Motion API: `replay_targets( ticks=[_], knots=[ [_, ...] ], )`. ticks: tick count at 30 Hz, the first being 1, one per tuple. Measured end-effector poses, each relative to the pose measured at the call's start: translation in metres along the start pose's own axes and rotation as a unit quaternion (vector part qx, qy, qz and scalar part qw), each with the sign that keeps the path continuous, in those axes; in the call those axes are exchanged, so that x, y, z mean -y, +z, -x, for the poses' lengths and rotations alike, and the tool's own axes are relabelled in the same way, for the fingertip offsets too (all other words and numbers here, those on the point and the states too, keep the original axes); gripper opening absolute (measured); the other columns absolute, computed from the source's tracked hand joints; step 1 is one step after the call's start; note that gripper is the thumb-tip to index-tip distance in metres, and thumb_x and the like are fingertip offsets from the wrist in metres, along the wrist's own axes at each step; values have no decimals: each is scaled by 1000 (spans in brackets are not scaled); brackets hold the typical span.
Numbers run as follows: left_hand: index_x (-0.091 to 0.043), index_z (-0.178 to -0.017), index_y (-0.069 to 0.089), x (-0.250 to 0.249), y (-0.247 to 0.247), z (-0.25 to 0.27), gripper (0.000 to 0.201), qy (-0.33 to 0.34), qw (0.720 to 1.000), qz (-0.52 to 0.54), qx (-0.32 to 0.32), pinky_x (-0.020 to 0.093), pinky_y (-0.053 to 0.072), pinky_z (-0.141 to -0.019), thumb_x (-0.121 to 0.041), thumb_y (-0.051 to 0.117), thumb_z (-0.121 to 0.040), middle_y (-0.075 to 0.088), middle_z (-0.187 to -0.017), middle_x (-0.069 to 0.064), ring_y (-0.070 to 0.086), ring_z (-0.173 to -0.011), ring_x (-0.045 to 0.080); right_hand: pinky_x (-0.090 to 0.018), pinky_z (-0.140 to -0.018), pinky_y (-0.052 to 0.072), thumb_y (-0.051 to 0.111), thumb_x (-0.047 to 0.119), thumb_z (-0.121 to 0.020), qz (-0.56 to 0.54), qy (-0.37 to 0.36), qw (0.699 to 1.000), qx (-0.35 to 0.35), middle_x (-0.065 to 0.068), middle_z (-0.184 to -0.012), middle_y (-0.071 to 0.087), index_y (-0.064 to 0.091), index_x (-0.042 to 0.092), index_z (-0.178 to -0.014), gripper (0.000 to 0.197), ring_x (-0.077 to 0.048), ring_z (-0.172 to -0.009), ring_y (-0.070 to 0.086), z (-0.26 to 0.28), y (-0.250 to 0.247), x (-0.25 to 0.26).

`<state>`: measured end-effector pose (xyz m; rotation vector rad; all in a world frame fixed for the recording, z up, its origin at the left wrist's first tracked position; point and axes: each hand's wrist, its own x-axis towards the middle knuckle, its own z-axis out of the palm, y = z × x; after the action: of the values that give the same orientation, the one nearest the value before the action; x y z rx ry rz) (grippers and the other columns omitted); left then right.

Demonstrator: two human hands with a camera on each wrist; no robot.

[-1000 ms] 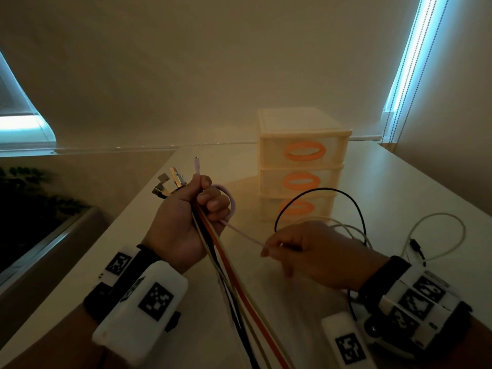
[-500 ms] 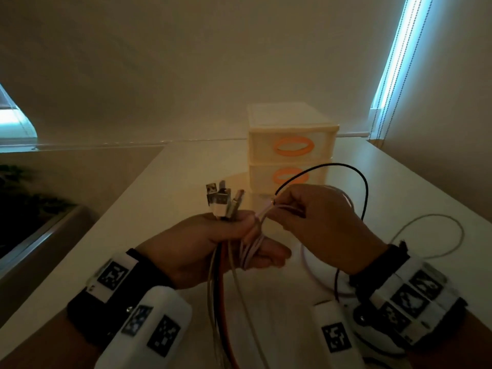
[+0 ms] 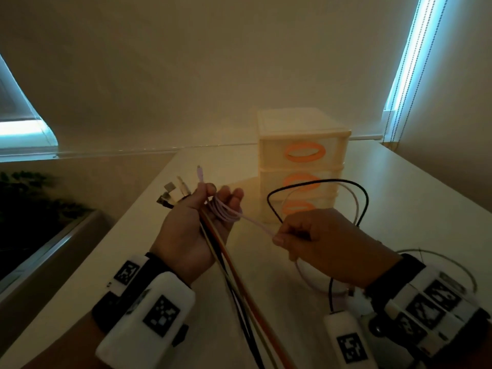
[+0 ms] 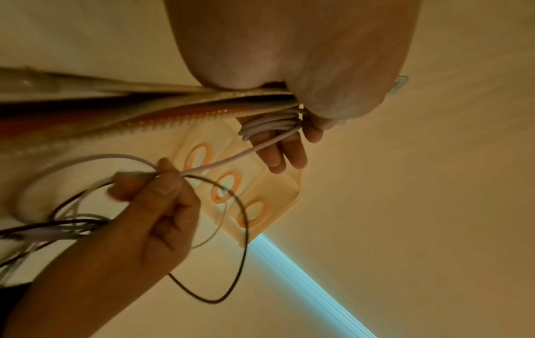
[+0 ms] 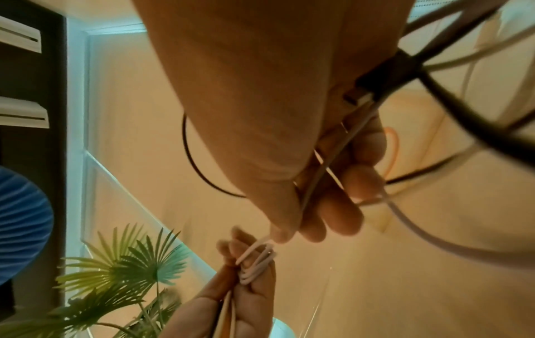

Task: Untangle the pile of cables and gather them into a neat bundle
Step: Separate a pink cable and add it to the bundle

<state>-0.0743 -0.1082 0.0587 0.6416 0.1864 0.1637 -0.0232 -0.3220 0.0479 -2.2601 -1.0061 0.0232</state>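
Since half a second ago our right hand (image 3: 319,243) has drawn back from the left toward 4 o'clock, pulling the pink cable (image 3: 255,225) taut between the two. Nearest us, the orange, black and pale cables of the bundle (image 3: 234,275) trail down toward 6 o'clock. Our right thumb and forefinger pinch the pink cable, with the other fingers curled around a black cable (image 3: 364,198) and a white one that loop up toward 1 o'clock. At 10 o'clock from it, our left hand (image 3: 189,230) clamps the bundle between thumb and palm, fingers (image 4: 286,151) extended, and the pink cable lies wound in several turns over them. Beyond the left thumb the plugs (image 3: 173,193) fan out toward 11 o'clock. Farther off at 12 o'clock a cream drawer unit (image 3: 300,129) with orange handles stands on the table (image 3: 412,209).
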Motion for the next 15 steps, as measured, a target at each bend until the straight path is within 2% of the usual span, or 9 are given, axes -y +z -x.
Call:
replay_targets(
  ticks=[3, 6, 8, 9, 11, 12, 13, 15],
  knots=[
    [-10, -81, 56, -7, -6, -4, 34, -7, 1000, 18, 24, 27, 59, -64, -33, 48, -105, 58, -76, 2, 67, -75, 21, -27, -69, 54, 57, 41, -98, -30, 4, 999, 45, 4, -79, 67, 68, 34, -90, 15, -11, -72, 64, 1, 4, 1],
    [-10, -80, 57, -7, -6, -5, 35, -12, 999, 20, 38, 26, 59, -64, -33, 48, -105, 58, -75, 2, 66, -77, 20, -25, -73, 54, 56, 41, -99, -16, -3, 997, 69, 10, -83, 67, 70, 36, -97, 15, -6, -77, 63, 0, 5, 1],
    [-10, -81, 58, -8, -6, -5, 35, -12, 998, 36, 44, 26, 59, -64, -33, 48, -105, 57, -77, 2, 66, -78, 21, -28, -71, 55, 55, 46, -98, 7, 20, 999, 34, 10, -79, 66, 71, 36, -95, 20, -6, -73, 62, -1, 2, -3],
    [-10, -80, 58, -9, -7, -6, 36, -11, 998, 40, 49, 26, 58, -64, -33, 48, -105, 56, -77, 1, 65, -77, 20, -31, -69, 54, 53, 50, -97, 29, 29, 999, -7, 9, -75, 65, 72, 34, -93, 25, -6, -69, 61, -1, 0, -6],
    [-10, -80, 56, -10, -9, -7, 36, -6, 998, 40, 56, 26, 57, -64, -34, 46, -106, 52, -77, 0, 62, -74, 19, -35, -65, 52, 50, 54, -96, 61, 20, 994, -89, 6, -69, 63, 71, 29, -87, 34, -8, -64, 58, -2, -3, -10],
    [-10, -80, 56, -10, -9, -7, 37, -5, 997, 41, 59, 26, 57, -64, -34, 46, -106, 52, -76, 0, 62, -74, 19, -34, -64, 51, 51, 53, -96, 56, 14, 994, -96, 6, -68, 63, 72, 28, -86, 34, -8, -63, 58, -2, -3, -10],
    [-10, -80, 56, -10, -9, -7, 36, -5, 997, 45, 59, 27, 58, -64, -33, 46, -106, 53, -76, 0, 62, -75, 19, -31, -63, 50, 52, 50, -97, 41, 15, 997, -68, 7, -68, 64, 73, 30, -88, 30, -7, -63, 58, -2, -3, -9],
    [-11, -80, 57, -16, -9, -8, 35, 0, 996, 68, 58, 29, 59, -65, -31, 47, -106, 57, -76, 1, 65, -81, 21, -20, -59, 49, 52, 43, -101, 5, 23, 999, 41, 12, -73, 67, 72, 37, -100, 21, -2, -63, 60, -1, 0, -6]
  ],
)
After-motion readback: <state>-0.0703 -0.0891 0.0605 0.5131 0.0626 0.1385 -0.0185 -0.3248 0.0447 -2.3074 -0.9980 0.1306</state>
